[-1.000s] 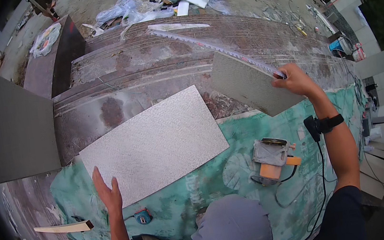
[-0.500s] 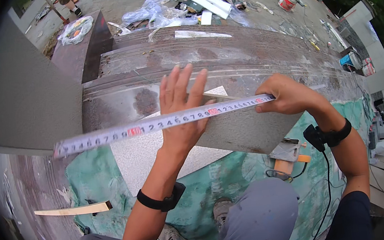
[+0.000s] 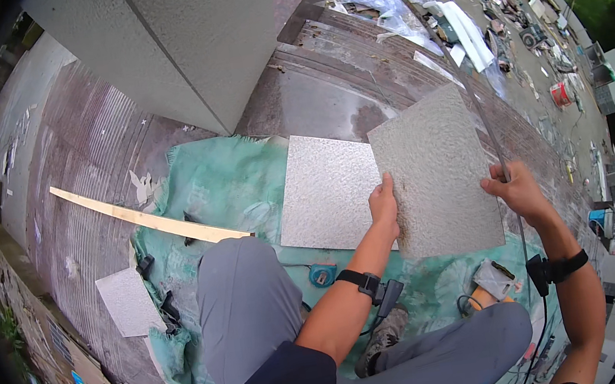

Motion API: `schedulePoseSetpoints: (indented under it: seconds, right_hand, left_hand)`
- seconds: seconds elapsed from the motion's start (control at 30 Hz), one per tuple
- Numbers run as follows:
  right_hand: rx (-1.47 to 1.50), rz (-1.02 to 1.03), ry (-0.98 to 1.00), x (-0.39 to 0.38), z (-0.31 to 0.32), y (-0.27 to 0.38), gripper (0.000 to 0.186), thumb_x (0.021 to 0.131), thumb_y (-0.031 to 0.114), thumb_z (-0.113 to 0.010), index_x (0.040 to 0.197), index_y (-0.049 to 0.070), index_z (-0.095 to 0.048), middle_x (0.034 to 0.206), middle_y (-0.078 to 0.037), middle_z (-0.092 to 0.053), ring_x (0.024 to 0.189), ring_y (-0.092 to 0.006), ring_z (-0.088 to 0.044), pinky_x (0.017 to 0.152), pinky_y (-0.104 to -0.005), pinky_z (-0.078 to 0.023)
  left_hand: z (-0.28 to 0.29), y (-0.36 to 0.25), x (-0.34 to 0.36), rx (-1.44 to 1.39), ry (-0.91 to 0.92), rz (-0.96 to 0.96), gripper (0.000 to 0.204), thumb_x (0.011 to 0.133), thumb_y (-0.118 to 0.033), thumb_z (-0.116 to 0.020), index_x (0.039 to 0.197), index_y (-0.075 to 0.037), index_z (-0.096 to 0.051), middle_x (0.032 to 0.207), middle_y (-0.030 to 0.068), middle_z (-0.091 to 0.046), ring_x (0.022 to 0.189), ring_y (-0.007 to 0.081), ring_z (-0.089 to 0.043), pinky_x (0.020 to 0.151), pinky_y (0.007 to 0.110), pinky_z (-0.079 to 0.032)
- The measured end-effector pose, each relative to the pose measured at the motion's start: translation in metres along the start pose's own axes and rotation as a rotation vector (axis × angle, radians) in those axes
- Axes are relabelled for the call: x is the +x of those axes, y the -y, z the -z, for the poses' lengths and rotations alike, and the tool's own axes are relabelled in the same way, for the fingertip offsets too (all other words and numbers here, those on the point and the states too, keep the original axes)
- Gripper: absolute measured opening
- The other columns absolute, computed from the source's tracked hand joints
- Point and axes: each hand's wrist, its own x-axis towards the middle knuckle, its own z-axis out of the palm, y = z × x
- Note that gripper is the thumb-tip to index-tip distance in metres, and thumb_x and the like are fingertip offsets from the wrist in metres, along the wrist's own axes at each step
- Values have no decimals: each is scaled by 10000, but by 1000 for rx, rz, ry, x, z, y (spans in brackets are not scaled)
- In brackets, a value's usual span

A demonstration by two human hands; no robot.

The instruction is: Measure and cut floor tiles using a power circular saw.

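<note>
My left hand (image 3: 384,209) is closed on the left edge of a rough grey stone slab (image 3: 440,176), which is tilted up in front of me. In my right hand (image 3: 516,188), beside the slab's right edge, is a long thin measuring strip (image 3: 456,70), pinched between thumb and fingers. Its plain dark side shows, and it slants to the upper left past the slab's top corner. A paler speckled slab (image 3: 327,193) lies flat left of my left hand, partly behind the grey one. Near my left forearm a teal tape measure (image 3: 323,274) rests on the green sheet.
A wooden batten (image 3: 143,220) lies across the edge of the green sheet (image 3: 225,175). Beyond it stands a large grey block (image 3: 174,39). An orange and grey power tool (image 3: 491,283) sits by my right knee. A small tile offcut (image 3: 129,302) lies left.
My view has swung left. My left hand has gone from open under the measuring strip to holding the grey slab, now raised. The strip has turned from lying crosswise to pointing away from me.
</note>
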Motion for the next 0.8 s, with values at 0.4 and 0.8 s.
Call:
schedulePoseSetpoints:
  seconds: [0.4, 0.8]
  right_hand:
    - [-480, -67, -301, 0, 55, -184, 291, 847, 265, -720, 788, -4, -626, 641, -145, -591, 584, -253, -568, 578, -387, -428]
    - [-614, 61, -59, 96, -66, -363, 385, 826, 408, -733, 789, 44, -612, 740, -182, -656, 709, -407, -642, 631, -514, -476]
  left_hand:
    - [73, -46, 85, 781, -515, -328, 692, 933, -621, -532, 1005, 51, -683, 994, 241, -701, 950, 403, -665, 827, 468, -496]
    - [179, -117, 76, 1245, -978, -765, 668, 955, -570, -557, 861, 89, -619, 776, 180, -614, 720, 266, -549, 721, 420, -457]
